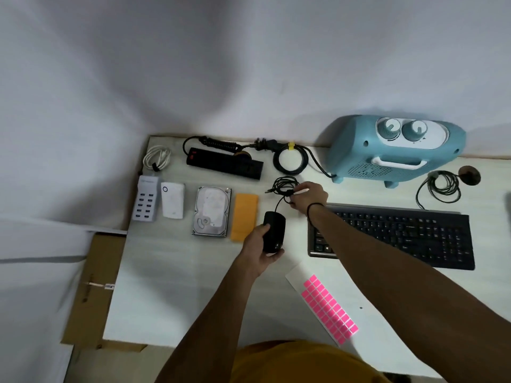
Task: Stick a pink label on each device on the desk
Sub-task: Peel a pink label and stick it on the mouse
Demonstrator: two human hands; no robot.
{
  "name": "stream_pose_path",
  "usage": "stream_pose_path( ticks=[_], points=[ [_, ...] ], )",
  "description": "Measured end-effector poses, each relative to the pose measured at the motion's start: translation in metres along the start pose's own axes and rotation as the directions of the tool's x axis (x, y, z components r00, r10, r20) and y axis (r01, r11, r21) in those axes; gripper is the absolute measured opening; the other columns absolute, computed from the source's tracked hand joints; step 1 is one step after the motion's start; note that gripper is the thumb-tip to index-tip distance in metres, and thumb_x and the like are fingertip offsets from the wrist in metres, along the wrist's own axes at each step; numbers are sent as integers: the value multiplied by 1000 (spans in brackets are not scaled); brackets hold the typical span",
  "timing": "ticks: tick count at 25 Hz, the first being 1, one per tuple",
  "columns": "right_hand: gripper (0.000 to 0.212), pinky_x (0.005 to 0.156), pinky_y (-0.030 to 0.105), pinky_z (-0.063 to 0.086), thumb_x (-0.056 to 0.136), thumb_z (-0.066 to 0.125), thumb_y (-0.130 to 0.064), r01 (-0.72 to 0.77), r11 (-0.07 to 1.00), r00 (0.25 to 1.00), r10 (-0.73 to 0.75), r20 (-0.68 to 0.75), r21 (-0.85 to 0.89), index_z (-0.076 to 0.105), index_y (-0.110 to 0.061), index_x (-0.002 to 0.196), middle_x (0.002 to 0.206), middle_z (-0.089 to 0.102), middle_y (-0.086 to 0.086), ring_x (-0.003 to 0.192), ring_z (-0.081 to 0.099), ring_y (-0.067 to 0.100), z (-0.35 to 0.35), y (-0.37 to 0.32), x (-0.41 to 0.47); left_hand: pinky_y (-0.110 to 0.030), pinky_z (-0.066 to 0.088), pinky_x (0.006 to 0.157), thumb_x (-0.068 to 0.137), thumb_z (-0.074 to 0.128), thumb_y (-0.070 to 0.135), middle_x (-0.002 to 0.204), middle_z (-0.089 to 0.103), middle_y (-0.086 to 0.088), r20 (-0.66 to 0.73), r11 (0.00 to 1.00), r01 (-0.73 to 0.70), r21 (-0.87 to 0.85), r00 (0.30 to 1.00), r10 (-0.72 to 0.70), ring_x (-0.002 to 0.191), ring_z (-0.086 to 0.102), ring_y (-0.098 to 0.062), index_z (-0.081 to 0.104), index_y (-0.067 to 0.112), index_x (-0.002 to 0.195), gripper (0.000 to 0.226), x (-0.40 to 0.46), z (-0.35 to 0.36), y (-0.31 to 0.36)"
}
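Observation:
My left hand (261, 251) grips a black wired mouse (274, 230) on the white desk (177, 286). My right hand (308, 197) pinches the mouse's coiled black cable (284, 185) just beyond it. A sheet of pink labels (329, 306) lies near the front edge, right of my left arm. Other devices lie in view: a black keyboard (401, 236), a teal heater (395, 150), a hard drive (212, 211), a white adapter (173, 200), a grey USB hub (146, 201) and a black power strip (224, 163). No pink label shows on any of them.
An orange pad (244, 217) lies between the hard drive and the mouse. A white cable (157, 158) sits at the back left, a coiled dark cable with a round puck (468, 175) at the back right. Cardboard (94, 286) leans at the desk's left edge.

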State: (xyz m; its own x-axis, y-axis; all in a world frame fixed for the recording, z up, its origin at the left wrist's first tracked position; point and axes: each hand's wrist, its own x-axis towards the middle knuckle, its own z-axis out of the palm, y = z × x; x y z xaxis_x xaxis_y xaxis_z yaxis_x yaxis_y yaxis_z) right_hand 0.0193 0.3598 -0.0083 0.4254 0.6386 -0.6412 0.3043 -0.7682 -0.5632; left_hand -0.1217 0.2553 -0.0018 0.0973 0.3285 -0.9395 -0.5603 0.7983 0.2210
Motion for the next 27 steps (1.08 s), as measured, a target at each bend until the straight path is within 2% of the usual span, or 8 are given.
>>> stream_pose_path(
  ticks=[4,9,12,16,19,22,25,27],
  points=[
    [10,83,38,61,78,75,-15,131,984,989,-121,82,-117,73,-24,81,86,73,6,80,73,25,7,-2,7,-38,57,73,103,58,15,128,59,-18,-55,1000,-6,16,998,7,105,60,-30,53,8,141,39,15,5,-3],
    [16,98,36,51,83,72,-28,270,942,959,-246,141,-198,75,-23,98,103,73,0,98,69,22,4,10,4,-30,57,79,102,57,10,134,59,-15,-71,995,-40,89,996,47,117,59,-27,50,7,145,43,18,8,-12],
    [25,89,28,49,86,70,-26,343,900,939,-328,100,-268,72,-17,109,111,70,8,95,67,25,-5,23,-10,-32,53,94,102,57,9,132,60,-13,-54,987,-30,161,998,40,118,58,-26,49,5,145,44,13,7,-17],
    [14,83,19,49,85,72,-15,385,892,923,-366,122,-238,75,-10,98,102,75,6,89,70,20,-24,51,-45,-35,46,106,102,58,14,127,59,-13,-44,974,-29,225,998,40,118,56,-26,51,3,141,41,0,6,-19],
    [12,66,5,39,86,71,-12,376,899,926,-354,132,-226,75,-8,96,98,76,7,89,69,18,-41,86,-71,-34,50,89,101,60,20,119,61,-14,-43,969,-30,246,998,42,104,59,-27,53,8,134,35,-12,8,-18],
    [14,75,15,43,88,71,-16,321,918,942,-285,178,-234,75,-9,100,100,75,7,95,69,20,-55,121,-84,-33,47,75,99,64,28,115,53,-17,-55,967,-9,254,998,24,84,51,-24,51,11,127,36,-22,6,-21],
    [17,80,23,48,87,72,-23,277,913,954,-225,197,-300,75,-13,100,102,75,5,98,68,21,-71,155,-90,-44,50,92,98,64,33,144,41,-20,-90,953,-30,301,994,59,119,54,-35,43,14,148,57,-27,1,-33],
    [29,87,28,51,83,77,-29,246,894,963,-183,196,-373,72,-14,107,110,72,6,104,66,22,-77,177,-92,-50,51,95,98,64,33,144,43,-17,-111,943,-35,330,991,75,129,50,-37,41,14,150,60,-30,0,-48]
  ],
)
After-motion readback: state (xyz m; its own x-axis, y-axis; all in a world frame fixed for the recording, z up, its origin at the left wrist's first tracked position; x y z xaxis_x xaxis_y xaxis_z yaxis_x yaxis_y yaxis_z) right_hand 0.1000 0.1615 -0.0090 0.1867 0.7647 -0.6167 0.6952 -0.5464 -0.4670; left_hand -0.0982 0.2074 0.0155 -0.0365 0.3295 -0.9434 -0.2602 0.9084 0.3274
